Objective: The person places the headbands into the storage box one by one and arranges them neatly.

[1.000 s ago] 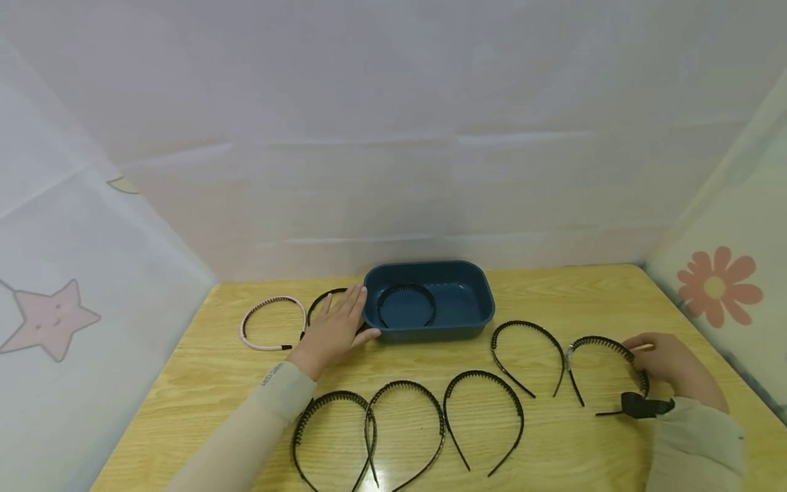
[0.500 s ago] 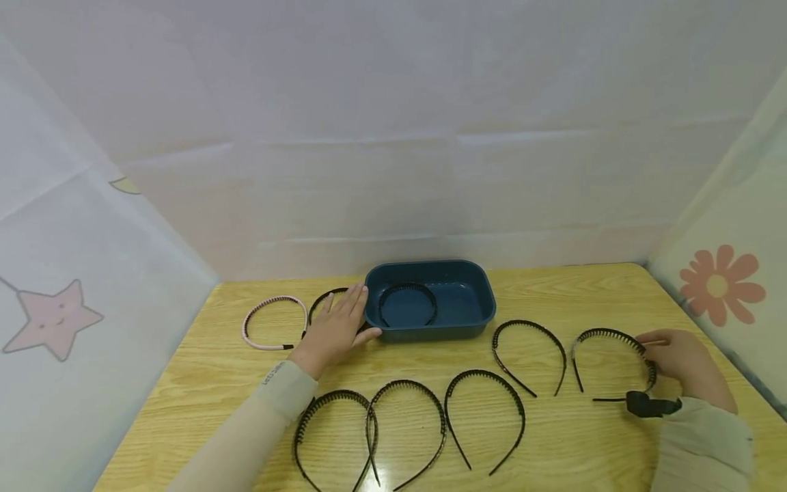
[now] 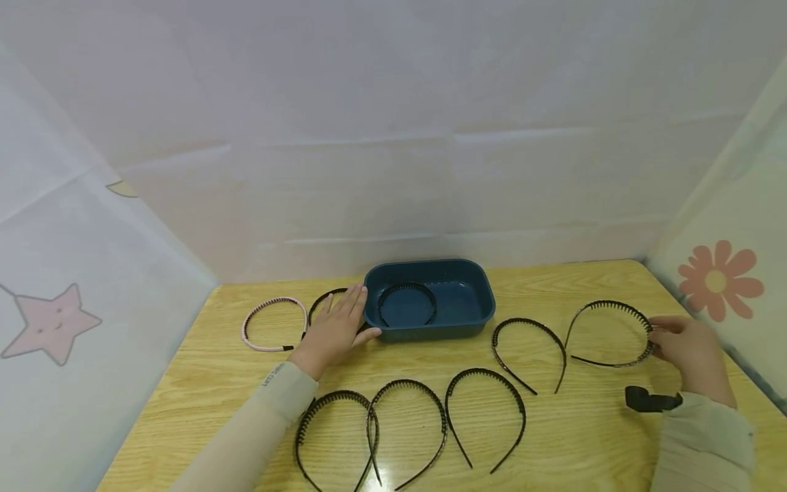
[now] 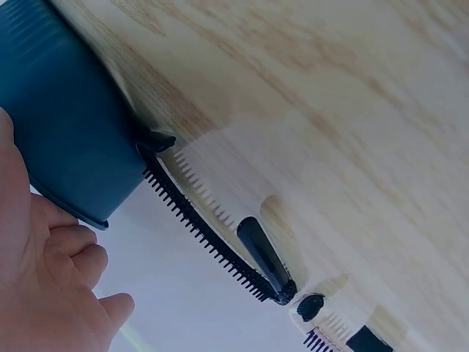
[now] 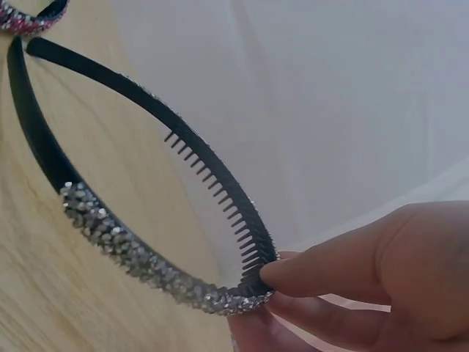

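Observation:
Between thumb and fingers, my right hand [image 3: 691,352] pinches a black toothed headband [image 3: 609,302] at the right of the table. In the right wrist view this headband [image 5: 132,253] shows silver glitter stones outside and comb teeth inside, its ends pointing away from the hand. My left hand [image 3: 335,331] rests against the left side of a dark blue rectangular bin [image 3: 430,333], fingers extended along its rim. One black headband [image 3: 407,285] lies inside the bin. Partly hidden behind the left hand is another black headband [image 4: 205,231].
A pink headband [image 3: 244,324] lies at the far left of the wooden table. In front are three black headbands, a left one [image 3: 338,393], a middle one [image 3: 402,381] and a right one [image 3: 482,371]. Another headband [image 3: 522,320] lies right of the bin. Fabric walls surround the table.
My right hand has drawn the silver-stoned headband right and up, away from its neighbour, turning it so its ends point left. The left hand stays at the bin.

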{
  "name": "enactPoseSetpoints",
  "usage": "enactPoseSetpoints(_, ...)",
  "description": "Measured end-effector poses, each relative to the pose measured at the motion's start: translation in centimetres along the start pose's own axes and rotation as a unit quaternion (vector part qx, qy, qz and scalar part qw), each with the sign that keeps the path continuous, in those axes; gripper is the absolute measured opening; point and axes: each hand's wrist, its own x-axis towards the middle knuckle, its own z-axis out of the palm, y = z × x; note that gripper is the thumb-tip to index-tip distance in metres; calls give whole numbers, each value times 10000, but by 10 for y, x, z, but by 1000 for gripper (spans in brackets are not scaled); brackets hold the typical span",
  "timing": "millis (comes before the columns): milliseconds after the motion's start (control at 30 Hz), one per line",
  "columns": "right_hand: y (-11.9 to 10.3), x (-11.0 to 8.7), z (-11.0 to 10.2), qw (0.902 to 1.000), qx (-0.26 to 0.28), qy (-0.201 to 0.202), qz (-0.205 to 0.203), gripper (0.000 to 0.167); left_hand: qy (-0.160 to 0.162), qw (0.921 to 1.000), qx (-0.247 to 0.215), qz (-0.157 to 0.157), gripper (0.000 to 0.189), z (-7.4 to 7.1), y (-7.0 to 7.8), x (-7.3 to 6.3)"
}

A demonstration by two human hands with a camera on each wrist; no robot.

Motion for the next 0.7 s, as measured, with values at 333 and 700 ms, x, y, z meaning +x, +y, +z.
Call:
enactPoseSetpoints(333,-14,-7,3,9939,937,556,-192,47,-107,9999,-28,-51,89,0,0,1)
enactPoseSetpoints(700,-38,-10,17,9829,1728,265,-573,48,-133,9999,-34,-59,89,-1,1,1)
